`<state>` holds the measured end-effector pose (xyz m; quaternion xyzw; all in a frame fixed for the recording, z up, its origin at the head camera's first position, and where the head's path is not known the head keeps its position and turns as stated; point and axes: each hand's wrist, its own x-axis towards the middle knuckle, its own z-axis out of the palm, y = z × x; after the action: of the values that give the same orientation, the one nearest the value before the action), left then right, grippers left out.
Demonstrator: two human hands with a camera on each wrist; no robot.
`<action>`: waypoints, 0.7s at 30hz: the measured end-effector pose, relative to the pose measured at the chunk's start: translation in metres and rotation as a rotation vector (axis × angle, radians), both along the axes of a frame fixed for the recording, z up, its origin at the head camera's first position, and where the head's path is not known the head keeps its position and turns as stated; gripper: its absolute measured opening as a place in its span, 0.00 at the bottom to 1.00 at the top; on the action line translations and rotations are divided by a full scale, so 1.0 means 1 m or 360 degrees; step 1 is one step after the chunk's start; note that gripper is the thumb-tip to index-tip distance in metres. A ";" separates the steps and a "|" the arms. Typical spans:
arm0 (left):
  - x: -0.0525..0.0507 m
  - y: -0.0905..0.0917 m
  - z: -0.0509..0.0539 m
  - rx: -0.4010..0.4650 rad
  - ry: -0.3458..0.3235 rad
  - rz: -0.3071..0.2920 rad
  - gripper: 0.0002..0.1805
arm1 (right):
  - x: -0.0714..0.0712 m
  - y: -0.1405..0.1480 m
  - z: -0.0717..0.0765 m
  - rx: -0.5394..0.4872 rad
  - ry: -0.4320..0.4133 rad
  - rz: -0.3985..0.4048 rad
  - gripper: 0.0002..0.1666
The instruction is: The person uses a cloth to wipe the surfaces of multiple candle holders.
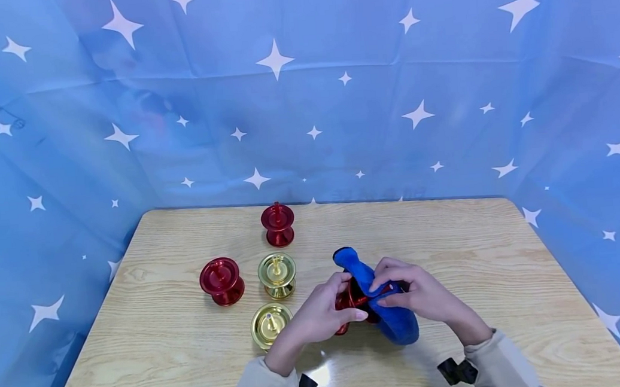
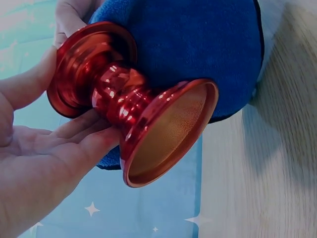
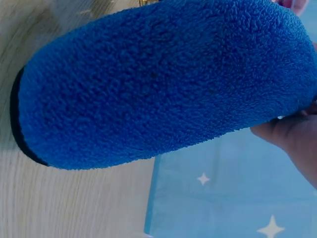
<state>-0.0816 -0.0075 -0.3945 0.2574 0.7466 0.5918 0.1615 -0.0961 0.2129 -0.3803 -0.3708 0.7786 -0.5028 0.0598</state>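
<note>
My left hand [image 1: 318, 314] grips a shiny red metal candle holder [image 2: 116, 94], tipped on its side above the wooden table. In the left wrist view its hollow base faces the camera, with the thumb at the dish rim and fingers under the stem. My right hand [image 1: 424, 292] pinches a blue fluffy cloth [image 1: 399, 325] against the dish end of the holder. Part of the cloth sticks up past the fingers and the rest hangs down. In the right wrist view the cloth [image 3: 163, 89] covers the holder and most of the hand.
Left of my hands stand two red candle holders [image 1: 277, 220] [image 1: 220, 276] and two gold ones [image 1: 276, 271] [image 1: 271, 327]. The nearest gold one is close to my left forearm. A blue curtain with white stars [image 1: 337, 125] surrounds the wooden table [image 1: 152, 324].
</note>
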 end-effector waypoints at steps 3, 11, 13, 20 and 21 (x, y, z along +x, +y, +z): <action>-0.001 -0.001 -0.002 -0.0053 0.0009 0.0045 0.30 | 0.000 0.004 0.003 -0.0029 -0.0027 0.0002 0.12; -0.004 -0.007 -0.005 0.0087 -0.0150 0.0238 0.32 | 0.004 0.029 0.027 -0.0013 0.0038 -0.0297 0.18; -0.004 -0.005 -0.004 0.0166 -0.0200 0.0278 0.34 | 0.005 0.029 0.031 0.0050 0.0040 -0.0443 0.21; -0.002 0.001 -0.003 0.0260 -0.0249 0.0425 0.43 | 0.013 0.012 0.033 0.0039 0.0123 -0.0848 0.20; -0.002 0.002 -0.004 0.0275 -0.0252 0.0431 0.43 | 0.014 0.008 0.031 0.0008 0.0134 -0.0874 0.19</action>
<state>-0.0832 -0.0056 -0.3980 0.1200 0.7057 0.6886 0.1160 -0.0824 0.2209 -0.3496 -0.1663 0.8529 -0.4825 -0.1101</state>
